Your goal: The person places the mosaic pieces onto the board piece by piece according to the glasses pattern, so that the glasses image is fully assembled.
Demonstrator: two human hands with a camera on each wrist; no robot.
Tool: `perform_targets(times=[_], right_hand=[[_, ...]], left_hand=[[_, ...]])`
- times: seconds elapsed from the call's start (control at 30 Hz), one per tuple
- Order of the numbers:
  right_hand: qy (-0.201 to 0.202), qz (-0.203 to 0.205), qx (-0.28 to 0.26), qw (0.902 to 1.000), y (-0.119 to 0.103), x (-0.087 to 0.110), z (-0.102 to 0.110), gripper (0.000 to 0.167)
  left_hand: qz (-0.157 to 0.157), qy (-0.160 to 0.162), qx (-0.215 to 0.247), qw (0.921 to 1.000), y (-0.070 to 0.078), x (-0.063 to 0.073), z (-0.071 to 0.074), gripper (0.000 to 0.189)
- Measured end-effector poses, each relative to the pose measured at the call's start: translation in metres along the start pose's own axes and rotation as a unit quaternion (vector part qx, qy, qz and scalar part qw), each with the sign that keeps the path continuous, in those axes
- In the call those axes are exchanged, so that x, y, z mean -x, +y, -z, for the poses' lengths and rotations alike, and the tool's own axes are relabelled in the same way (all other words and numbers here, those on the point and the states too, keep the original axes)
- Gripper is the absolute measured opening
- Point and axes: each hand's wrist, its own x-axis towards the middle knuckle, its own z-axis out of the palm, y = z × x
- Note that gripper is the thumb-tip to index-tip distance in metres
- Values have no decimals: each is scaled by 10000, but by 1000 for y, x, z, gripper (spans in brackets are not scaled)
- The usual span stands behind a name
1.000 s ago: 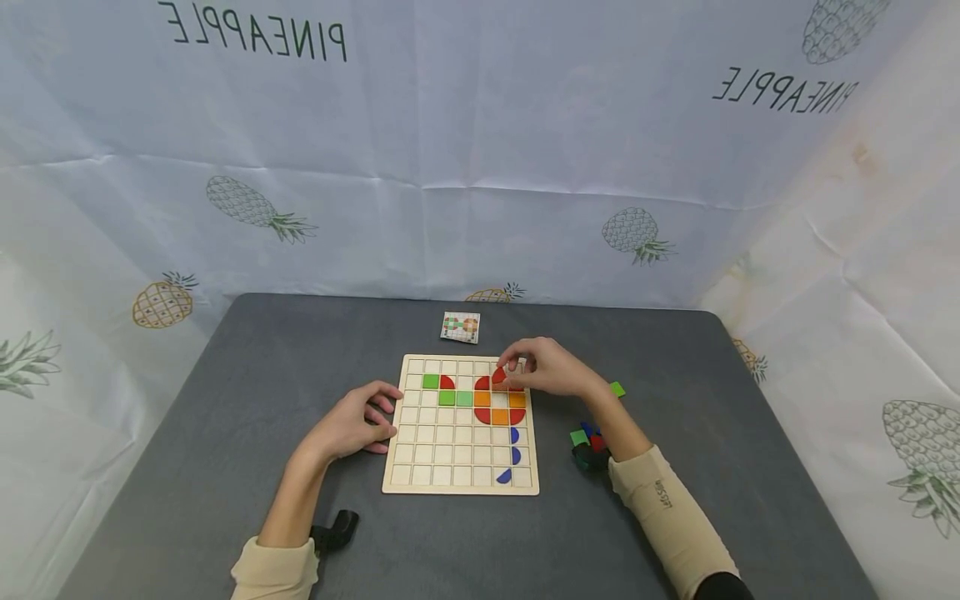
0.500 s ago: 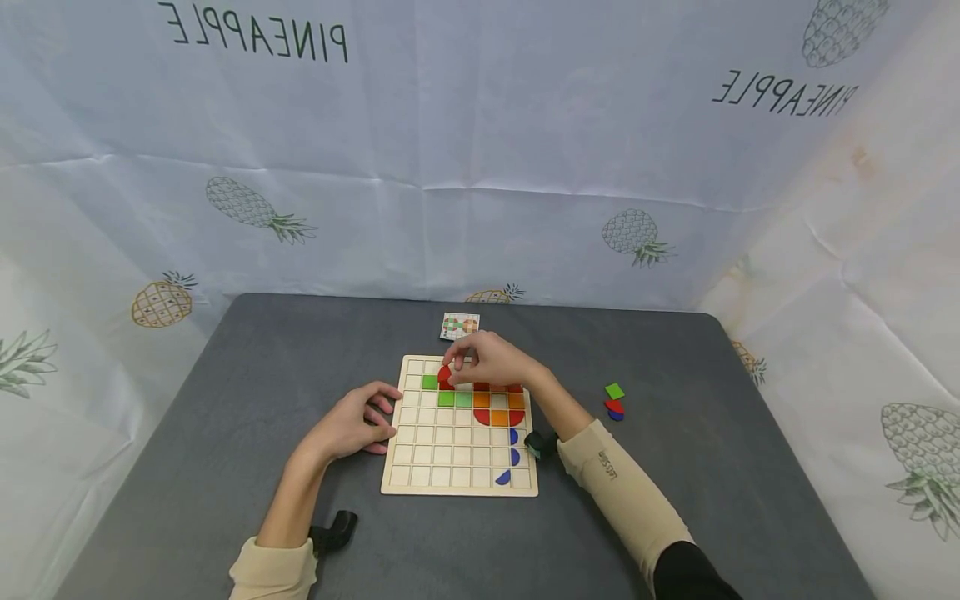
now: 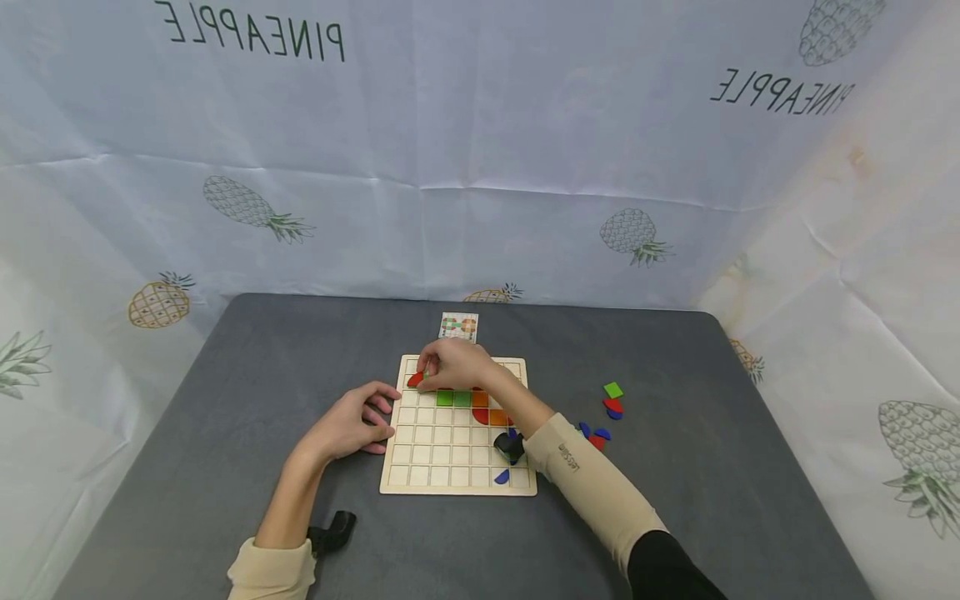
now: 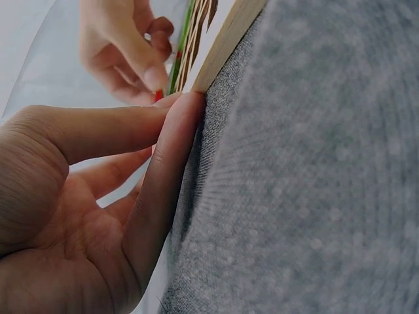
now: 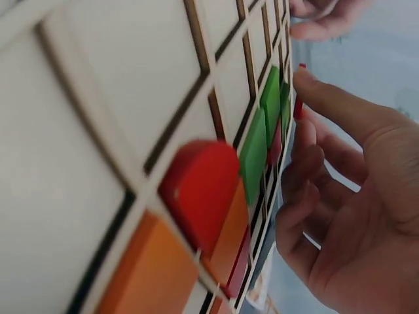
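A wooden grid board (image 3: pixel 450 455) lies on the table with coloured tiles in its cells. My right hand (image 3: pixel 454 365) reaches over its upper left and pinches a red quarter-circle tile (image 3: pixel 416 380) between thumb and fingertips. In the right wrist view that red tile (image 5: pixel 299 108) stands edge-on above the cells. Along the board's left edge rests my left hand (image 3: pixel 349 422), its fingertips against the wooden side. Green square tiles (image 3: pixel 445 398), an orange square tile (image 3: pixel 498 417) and a rounded red tile (image 5: pixel 206 190) sit in the grid. My right forearm hides other tiles.
Behind the board lies a small pattern card (image 3: pixel 458 324). To the right are a loose green square (image 3: pixel 613 390), red tiles (image 3: pixel 612 405) and blue half-circles (image 3: pixel 602 434). A blue half-circle (image 3: pixel 502 477) sits low on the board. A curtain (image 3: pixel 480 167) hangs behind the grey table (image 3: pixel 720 467).
My right hand has moved left across the board's top rows, from the right side to the upper left corner, with the red tile in its fingertips. My left hand stays at the edge.
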Motion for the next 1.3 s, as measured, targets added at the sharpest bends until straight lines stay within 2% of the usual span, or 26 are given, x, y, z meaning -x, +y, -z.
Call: perform_targets(times=[0.13, 0.3, 0.7, 1.03, 1.3], right_hand=[[111, -164, 295, 9994, -7, -3, -5, 22], [84, -318, 388, 9987, -13, -3, -6, 23], [83, 6, 142, 9999, -7, 3, -1, 14], [191, -134, -434, 9988, 4, 30, 14, 16], [398, -27, -361, 9986, 19, 58, 30, 22]], left_hand=[[-43, -20, 23, 10000, 0, 0, 0, 53], [-42, -16, 40, 10000, -1, -1, 0, 54], [-58, -22, 24, 10000, -2, -2, 0, 54], [-47, -22, 57, 10000, -3, -1, 0, 54], [-35, 15, 56, 10000, -3, 0, 0, 55]])
